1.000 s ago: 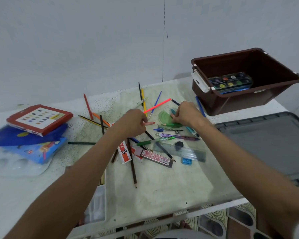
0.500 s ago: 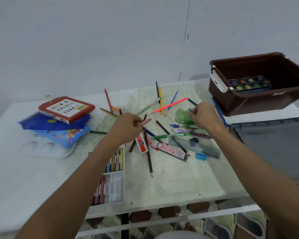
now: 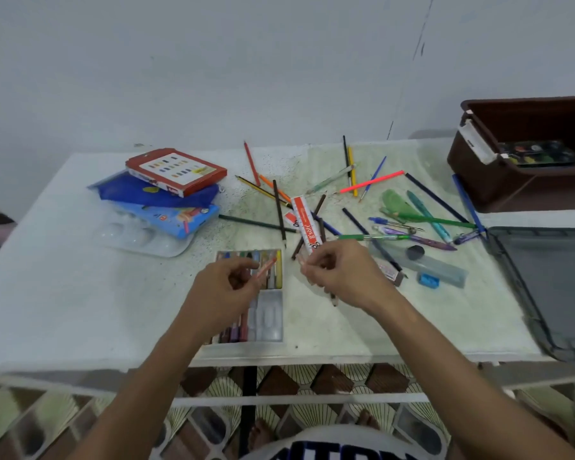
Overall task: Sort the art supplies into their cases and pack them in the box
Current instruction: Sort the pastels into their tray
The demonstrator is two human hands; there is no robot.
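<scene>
My left hand [image 3: 226, 283] pinches a salmon-pink crayon [image 3: 268, 267] above the clear crayon tray [image 3: 269, 322], which holds several crayons. Just right of it, my right hand [image 3: 341, 275] has its fingers curled and pinches what looks like a small pale pink crayon piece [image 3: 301, 258], which is blurred. Loose pencils, pens and brushes lie scattered across the table, with an orange-and-white ruler [image 3: 306, 220] behind my right hand. The brown box [image 3: 512, 190] stands at the far right with a watercolour palette [image 3: 538, 154] inside.
At the left, a red case [image 3: 176, 171] lies on a blue pouch [image 3: 146, 190], a blue crayon box [image 3: 176, 217] and a clear mixing tray [image 3: 140, 239]. A green protractor [image 3: 395, 204], clear ruler case [image 3: 439, 267], blue sharpener [image 3: 429, 280] and grey lid [image 3: 551, 293] are at the right.
Both hands drew back from the pile toward the table's near edge. My left hand carried the pink crayon over the tray; my right hand left the green protractor. The view shifted left.
</scene>
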